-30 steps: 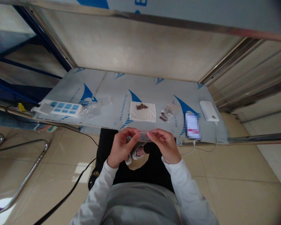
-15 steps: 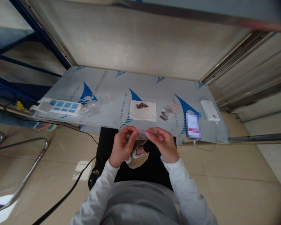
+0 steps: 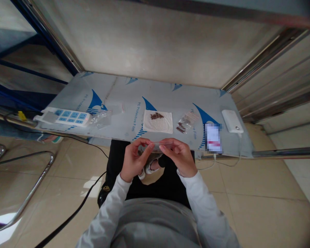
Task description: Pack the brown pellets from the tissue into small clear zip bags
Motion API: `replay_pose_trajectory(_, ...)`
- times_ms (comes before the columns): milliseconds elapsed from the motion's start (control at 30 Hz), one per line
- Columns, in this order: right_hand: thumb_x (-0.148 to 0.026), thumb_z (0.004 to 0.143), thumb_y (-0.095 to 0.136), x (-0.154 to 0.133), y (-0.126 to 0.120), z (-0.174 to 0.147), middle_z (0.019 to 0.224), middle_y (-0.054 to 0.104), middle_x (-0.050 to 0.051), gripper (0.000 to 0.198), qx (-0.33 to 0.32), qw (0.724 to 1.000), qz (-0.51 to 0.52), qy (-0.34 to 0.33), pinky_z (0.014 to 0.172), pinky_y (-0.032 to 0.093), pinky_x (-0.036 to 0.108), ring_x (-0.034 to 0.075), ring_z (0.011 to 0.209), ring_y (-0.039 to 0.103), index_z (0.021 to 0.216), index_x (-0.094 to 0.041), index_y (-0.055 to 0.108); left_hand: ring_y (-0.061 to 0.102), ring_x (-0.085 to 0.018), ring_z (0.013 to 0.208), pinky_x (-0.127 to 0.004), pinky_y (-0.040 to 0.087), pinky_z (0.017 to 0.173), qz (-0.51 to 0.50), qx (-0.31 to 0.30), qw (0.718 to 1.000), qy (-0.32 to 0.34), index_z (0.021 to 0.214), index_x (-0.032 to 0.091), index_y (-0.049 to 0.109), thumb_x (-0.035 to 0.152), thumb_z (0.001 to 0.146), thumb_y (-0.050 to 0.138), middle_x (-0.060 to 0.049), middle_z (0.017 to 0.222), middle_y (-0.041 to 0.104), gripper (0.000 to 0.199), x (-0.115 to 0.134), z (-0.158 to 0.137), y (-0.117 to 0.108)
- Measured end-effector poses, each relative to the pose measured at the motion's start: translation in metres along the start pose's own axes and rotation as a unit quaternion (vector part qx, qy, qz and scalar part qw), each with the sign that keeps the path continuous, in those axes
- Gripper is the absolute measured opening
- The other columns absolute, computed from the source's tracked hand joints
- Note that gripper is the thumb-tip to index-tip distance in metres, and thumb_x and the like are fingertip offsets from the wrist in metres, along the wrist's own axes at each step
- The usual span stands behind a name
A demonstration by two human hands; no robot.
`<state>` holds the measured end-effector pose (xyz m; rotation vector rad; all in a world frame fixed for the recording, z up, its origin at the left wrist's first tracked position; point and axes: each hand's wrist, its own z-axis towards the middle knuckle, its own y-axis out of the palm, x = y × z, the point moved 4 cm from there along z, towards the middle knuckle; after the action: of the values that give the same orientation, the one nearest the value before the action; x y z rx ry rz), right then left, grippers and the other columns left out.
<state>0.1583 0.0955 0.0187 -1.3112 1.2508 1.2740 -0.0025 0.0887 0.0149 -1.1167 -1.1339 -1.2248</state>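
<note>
- Clear plastic bag (image 3: 156,147) with a thin reddish line along its upper edge, held up in front of the counter (image 3: 155,93), just off its near edge and above the person's lap; whether anything lies inside it is too small to tell.
- Left hand (image 3: 134,160) pinches the bag's left part between thumb and fingertips; right hand (image 3: 182,158) pinches the right part the same way, so the upper edge runs between the two thumbs.
- Both hands are near each other, thumbs toward the body and fingers bent on the far side; the thumb tips are close but apart.
- Both forearms reach forward from the body and converge, pale sleeves (image 3: 212,210) down to the wrists.
- Beyond the hands, a white cloth or paper sheet (image 3: 161,126) lies flat on the counter, bearing a loose cluster of small dark brown pieces (image 3: 157,116) on its far half.
- To the right of that sheet lies bagged plastic (image 3: 191,119), clear with reddish lines; brown sticks (image 3: 181,127) show at its near left end, seemingly inside.
- Crumpled clear plastic (image 3: 102,119) lies toward the left, just beside a white power strip (image 3: 71,116) with blue sockets.
- On the right, a phone (image 3: 212,136) with a blurred screen rests near the front edge, and a white box-shaped device (image 3: 231,121) with a cable lies farther right.
</note>
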Motion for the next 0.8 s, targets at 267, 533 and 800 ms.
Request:
replay_pose_trajectory(267, -0.030, 0.075, 0.072, 0.001, 0.005, 0.003, 0.080, 0.070, 0.002, 0.011, -0.009, 1.000, 0.019, -0.014, 0.076, 0.049, 0.029, 0.016, 0.079, 0.064, 0.081, -0.021, 0.072, 0.058, -0.016, 0.081, -0.028, 0.044, 0.079, -0.017, 0.008, 1.000, 0.014, 0.082, 0.016, 0.065, 0.022, 0.079, 0.066, -0.005, 0.081, 0.065, 0.007, 0.005, 0.000, 0.000)
replay_pose_trajectory(533, -0.033, 0.073, 0.072, -0.006, 0.004, 0.003, 0.082, 0.071, 0.004, 0.014, -0.003, 0.999, -0.023, -0.033, 0.077, 0.051, 0.032, 0.018, 0.080, 0.064, 0.081, -0.021, 0.072, 0.061, -0.017, 0.078, -0.028, 0.046, 0.077, -0.021, 0.001, 0.999, -0.029, 0.081, 0.016, 0.068, 0.027, 0.076, 0.069, -0.006, 0.081, 0.069, 0.012, 0.001, 0.002, 0.002)
replay_pose_trajectory(800, -0.033, 0.073, 0.073, 0.006, -0.006, -0.001, 0.079, 0.070, 0.002, 0.014, 0.043, 0.999, 0.018, 0.001, 0.074, 0.050, 0.028, 0.016, 0.076, 0.063, 0.080, -0.020, 0.070, 0.060, -0.015, 0.078, -0.026, 0.046, 0.077, -0.026, 0.024, 0.999, -0.021, 0.082, 0.015, 0.066, 0.023, 0.076, 0.068, -0.005, 0.080, 0.067, 0.010, 0.000, 0.001, -0.002)
